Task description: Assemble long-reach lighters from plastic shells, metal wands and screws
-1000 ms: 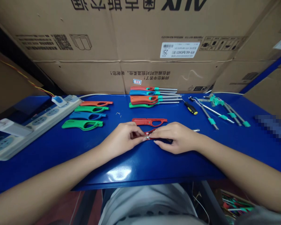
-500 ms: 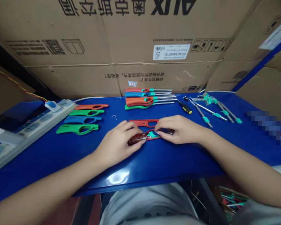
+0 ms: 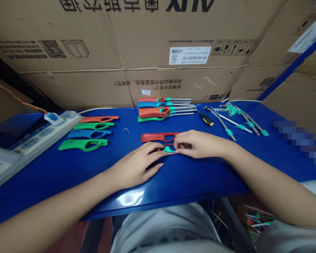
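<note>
An opened red gas lighter half (image 3: 169, 144) with a teal trigger (image 3: 169, 149) inside lies on the blue table between my hands. My left hand (image 3: 137, 161) is over its rear end, fingers stretched across it and thumb held apart; the part below the fingers is hidden. With curled fingers, my right hand (image 3: 193, 144) pinches the front end beside the trigger, and the exact grip point is covered. Just behind is the matching red shell half (image 3: 154, 137), inner side up.
Colored handle shells (image 3: 91, 134) lie to the left, near a power strip (image 3: 34, 140). Assembled lighters (image 3: 154, 112) are stacked at the back. A yellow-black screwdriver (image 3: 206, 118), metal tubes with teal parts (image 3: 234, 123) and tiny screws (image 3: 125, 129) lie around. A cardboard wall (image 3: 147, 38) stands behind.
My left thumb has come away from the lighter half, and the left fingers have straightened over it. My right fingers have curled in closer at its front end. The view has shifted slightly.
</note>
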Available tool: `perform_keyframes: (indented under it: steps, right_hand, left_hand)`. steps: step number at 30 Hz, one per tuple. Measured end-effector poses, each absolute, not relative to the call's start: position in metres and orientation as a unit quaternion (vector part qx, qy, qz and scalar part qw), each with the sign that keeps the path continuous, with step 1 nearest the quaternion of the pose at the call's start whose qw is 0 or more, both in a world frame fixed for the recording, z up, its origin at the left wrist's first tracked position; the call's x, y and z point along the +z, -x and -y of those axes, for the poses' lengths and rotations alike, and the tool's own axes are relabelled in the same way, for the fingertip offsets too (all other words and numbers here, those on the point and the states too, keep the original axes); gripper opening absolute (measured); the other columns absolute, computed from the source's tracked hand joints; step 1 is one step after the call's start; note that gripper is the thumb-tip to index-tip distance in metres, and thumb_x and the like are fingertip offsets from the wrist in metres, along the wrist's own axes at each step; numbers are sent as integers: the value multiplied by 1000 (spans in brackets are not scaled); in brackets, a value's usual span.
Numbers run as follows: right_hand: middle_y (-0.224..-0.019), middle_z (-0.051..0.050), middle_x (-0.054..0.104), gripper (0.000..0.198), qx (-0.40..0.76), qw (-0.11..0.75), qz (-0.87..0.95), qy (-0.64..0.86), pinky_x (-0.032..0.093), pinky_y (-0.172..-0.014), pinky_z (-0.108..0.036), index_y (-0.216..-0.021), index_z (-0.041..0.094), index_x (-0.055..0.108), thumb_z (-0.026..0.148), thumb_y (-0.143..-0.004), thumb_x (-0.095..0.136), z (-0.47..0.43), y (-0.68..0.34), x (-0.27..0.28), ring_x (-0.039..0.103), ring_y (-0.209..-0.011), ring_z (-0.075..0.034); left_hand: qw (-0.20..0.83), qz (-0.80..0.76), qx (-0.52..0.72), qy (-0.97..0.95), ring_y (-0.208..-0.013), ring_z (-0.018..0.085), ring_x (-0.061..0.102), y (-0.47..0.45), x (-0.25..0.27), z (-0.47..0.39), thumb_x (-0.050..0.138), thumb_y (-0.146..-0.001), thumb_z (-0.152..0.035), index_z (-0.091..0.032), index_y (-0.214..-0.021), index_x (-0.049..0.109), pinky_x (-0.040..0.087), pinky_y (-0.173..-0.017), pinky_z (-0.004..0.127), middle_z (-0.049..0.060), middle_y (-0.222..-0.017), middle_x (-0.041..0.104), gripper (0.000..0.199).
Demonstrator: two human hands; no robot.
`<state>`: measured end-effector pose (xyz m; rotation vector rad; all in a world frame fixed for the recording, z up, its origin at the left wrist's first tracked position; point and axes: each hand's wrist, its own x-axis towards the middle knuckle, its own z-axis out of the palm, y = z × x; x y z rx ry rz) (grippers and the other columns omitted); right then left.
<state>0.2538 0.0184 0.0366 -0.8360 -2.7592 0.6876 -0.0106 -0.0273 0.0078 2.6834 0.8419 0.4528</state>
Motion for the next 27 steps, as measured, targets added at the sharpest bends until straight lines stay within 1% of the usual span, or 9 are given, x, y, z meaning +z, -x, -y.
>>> perform_keyframes:
  steps: [8,15,21,27]
  right_hand:
    - [-77,0,60,7,219,82,928,289,35,-63,-23,-85,17,63,14,-90,60,-17,-250,37,51,-67,-11]
    - [-78,0,60,6,216,80,928,294,33,-62,-23,-86,17,63,14,-90,60,-16,-252,37,51,-67,-11]
    - [-76,0,60,7,211,78,929,295,32,-62,-23,-84,17,62,14,-90,59,-16,-249,37,50,-65,-11]
    - [-75,0,60,10,209,81,930,290,32,-61,-24,-82,17,62,18,-91,59,-16,-249,36,50,-64,-12]
  left_hand:
    - [155,-288,180,-928,-125,23,55,11,7,26,51,-100,-22,-23,-133,60,49,-108,42,11,-131,58,35]
    - [161,-286,187,-926,-124,22,56,11,7,24,51,-99,-20,-25,-133,60,48,-108,40,8,-132,59,35]
    - [170,-292,169,-926,-125,24,54,8,9,26,50,-100,-22,-19,-133,59,47,-109,41,12,-131,56,34]
    - [166,-287,184,-926,-122,23,55,8,5,24,48,-100,-17,-19,-132,60,48,-108,41,12,-130,57,34]
